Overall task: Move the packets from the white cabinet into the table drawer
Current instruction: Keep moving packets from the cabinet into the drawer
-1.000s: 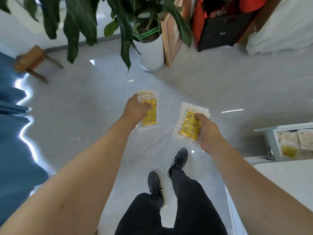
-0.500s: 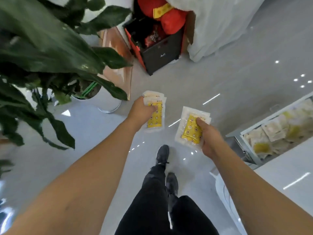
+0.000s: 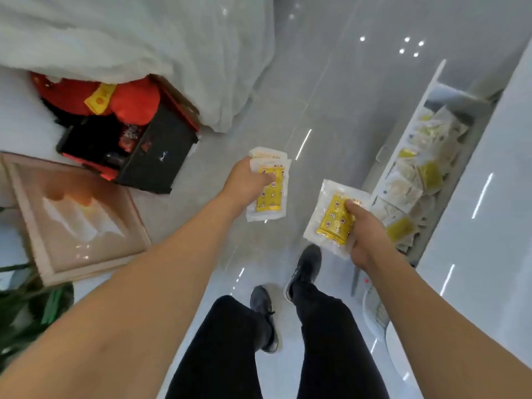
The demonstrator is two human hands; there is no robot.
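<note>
Yellow-printed packets in clear plastic sit in both hands. The left hand (image 3: 244,184) grips a small stack of packets (image 3: 269,188): at least two, since a second white edge shows behind the top one, though the exact count cannot be told. Its thumb lies across the yellow face and the other fingers curl behind. The right hand (image 3: 367,233) grips another packet bundle (image 3: 331,218), thumb pressed on the yellow panel, fingers wrapped underneath; whether this is one packet or more I cannot tell. Both bundles are held in the air above the grey floor (image 3: 288,110), well apart from each other.

Just to the right of the right hand, an open white drawer (image 3: 431,90) holds a loose heap of packets (image 3: 414,180), far more than ten, pale and yellow ones mixed, too jumbled to count. The white counter (image 3: 489,197) lies beyond the drawer at the right edge.

Two black-trousered legs with two dark shoes (image 3: 305,269) stand on the floor below the hands. At the left there are one black box (image 3: 155,156) with red things in it, one framed picture (image 3: 77,220) leaning beside it, one white cloth (image 3: 144,38) draped above, and green plant leaves (image 3: 26,321) in the lower left corner.
</note>
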